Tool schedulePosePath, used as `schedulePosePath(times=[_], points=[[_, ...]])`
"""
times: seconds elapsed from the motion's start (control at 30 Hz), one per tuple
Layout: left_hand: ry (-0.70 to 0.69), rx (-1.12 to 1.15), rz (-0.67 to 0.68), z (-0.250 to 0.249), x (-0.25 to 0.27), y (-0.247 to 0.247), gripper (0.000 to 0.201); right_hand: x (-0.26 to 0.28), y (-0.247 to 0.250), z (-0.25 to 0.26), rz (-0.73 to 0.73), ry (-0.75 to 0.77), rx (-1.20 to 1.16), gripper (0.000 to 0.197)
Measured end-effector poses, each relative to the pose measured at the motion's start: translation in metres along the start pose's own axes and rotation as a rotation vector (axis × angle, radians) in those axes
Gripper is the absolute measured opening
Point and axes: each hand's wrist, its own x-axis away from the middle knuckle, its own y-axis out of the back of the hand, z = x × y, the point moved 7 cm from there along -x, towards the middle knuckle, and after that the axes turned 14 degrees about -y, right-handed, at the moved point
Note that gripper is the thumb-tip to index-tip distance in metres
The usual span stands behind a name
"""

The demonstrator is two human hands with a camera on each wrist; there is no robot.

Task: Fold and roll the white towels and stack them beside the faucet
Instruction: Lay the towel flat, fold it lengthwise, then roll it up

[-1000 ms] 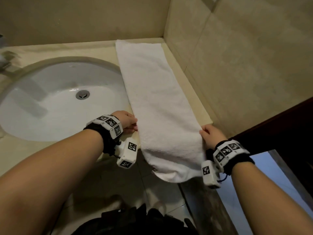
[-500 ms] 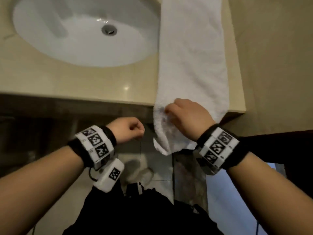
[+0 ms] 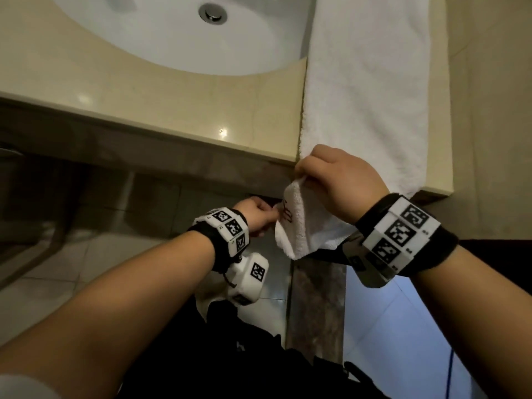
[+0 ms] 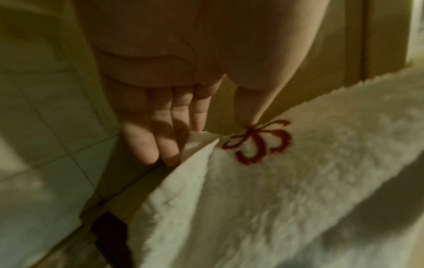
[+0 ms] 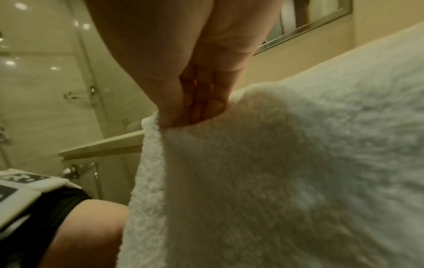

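Observation:
A long white towel (image 3: 365,90) lies folded lengthwise on the beige counter to the right of the sink, its near end hanging over the front edge. My right hand (image 3: 331,180) pinches the towel's left edge (image 5: 158,123) at the counter's front. Below it, my left hand (image 3: 260,217) pinches the hanging end by its corner, beside a red embroidered mark (image 4: 259,141). In the left wrist view thumb and index finger hold a small white tag (image 4: 199,139) at that corner. The faucet is out of view.
The white sink basin (image 3: 178,38) with its metal drain (image 3: 212,12) sits left of the towel. A tiled wall (image 3: 495,110) stands close on the right. Below the counter's front edge (image 3: 172,133) are floor tiles and dark clothing.
The head view has tilted down and closer. My left hand came in from the left and took the towel's hanging corner. My right hand shifted to the left edge and lifted it a little.

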Motion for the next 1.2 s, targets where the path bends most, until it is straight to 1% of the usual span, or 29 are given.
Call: schedulePosePath(times=[0.07, 0.1, 0.17, 0.27, 0.3, 0.37, 0.4, 0.47, 0.5, 0.53, 0.57, 0.63, 0.67, 0.73, 0.8, 0.87, 0.9, 0.93, 0.97, 1.03, 1.1, 1.17, 1.2], points=[[0.073, 0.164, -0.005, -0.003, 0.001, -0.003, 0.02, 0.003, 0.002, -0.002, -0.025, -0.01, -0.116, 0.022], [0.093, 0.187, 0.009, -0.004, 0.001, -0.005, 0.018, 0.003, 0.003, -0.003, -0.032, -0.012, -0.156, 0.02], [0.09, 0.124, 0.043, -0.008, 0.0, -0.008, 0.015, 0.004, 0.004, -0.007, -0.029, -0.031, -0.214, 0.02], [0.085, 0.041, 0.066, -0.009, 0.001, -0.013, 0.02, 0.007, 0.005, -0.014, -0.004, -0.05, -0.268, 0.018], [0.085, 0.044, 0.07, -0.009, 0.001, -0.015, 0.02, 0.008, 0.005, -0.015, 0.002, -0.051, -0.28, 0.018], [0.108, 0.122, 0.097, -0.01, 0.005, -0.017, 0.016, 0.008, 0.006, -0.016, 0.01, -0.048, -0.294, 0.016], [0.123, 0.178, 0.131, -0.011, 0.007, -0.019, 0.015, 0.008, 0.006, -0.015, 0.014, -0.046, -0.299, 0.015], [0.126, 0.292, 0.24, -0.016, 0.011, -0.027, 0.016, 0.006, 0.006, -0.015, 0.022, -0.047, -0.31, 0.014], [0.12, 0.322, 0.281, -0.019, 0.014, -0.03, 0.022, 0.006, 0.005, -0.016, 0.025, -0.047, -0.316, 0.013], [0.107, 0.313, 0.293, -0.022, 0.016, -0.034, 0.028, 0.005, 0.005, -0.016, 0.025, -0.047, -0.321, 0.013], [0.084, 0.268, 0.272, -0.024, 0.015, -0.037, 0.035, 0.005, 0.005, -0.016, 0.022, -0.047, -0.326, 0.013], [0.029, 0.123, 0.179, -0.026, 0.009, -0.038, 0.049, 0.004, 0.004, -0.017, 0.017, -0.047, -0.333, 0.013], [0.006, 0.047, 0.137, -0.027, 0.007, -0.038, 0.051, 0.005, 0.004, -0.018, 0.016, -0.047, -0.336, 0.013], [-0.03, -0.027, 0.075, -0.025, 0.006, -0.031, 0.043, 0.005, 0.006, -0.02, 0.009, -0.047, -0.338, 0.012], [-0.077, -0.013, 0.01, -0.018, 0.009, -0.015, 0.032, 0.006, 0.01, -0.023, -0.002, -0.046, -0.34, 0.011], [-0.093, 0.055, -0.037, -0.005, 0.015, 0.005, 0.026, 0.007, 0.013, -0.026, -0.016, -0.051, -0.338, 0.011], [-0.079, 0.13, -0.049, 0.003, 0.018, 0.014, 0.021, 0.007, 0.015, -0.027, -0.023, -0.055, -0.334, 0.011], [-0.042, 0.221, -0.055, 0.012, 0.022, 0.022, 0.015, 0.007, 0.016, -0.029, -0.028, -0.057, -0.329, 0.012], [0.007, 0.321, -0.068, 0.021, 0.025, 0.03, 0.013, 0.006, 0.016, -0.03, -0.029, -0.06, -0.326, 0.012], [0.084, 0.503, -0.079, 0.035, 0.031, 0.043, 0.019, 0.006, 0.017, -0.032, -0.024, -0.067, -0.314, 0.012], [0.095, 0.636, -0.077, 0.043, 0.036, 0.054, 0.023, 0.006, 0.016, -0.032, -0.019, -0.061, -0.291, 0.011], [0.108, 0.717, -0.084, 0.051, 0.043, 0.06, 0.028, 0.005, 0.014, -0.029, 0.005, -0.049, -0.263, 0.011], [0.133, 0.697, -0.088, 0.058, 0.046, 0.061, 0.03, 0.003, 0.013, -0.027, 0.019, -0.043, -0.25, 0.011]])
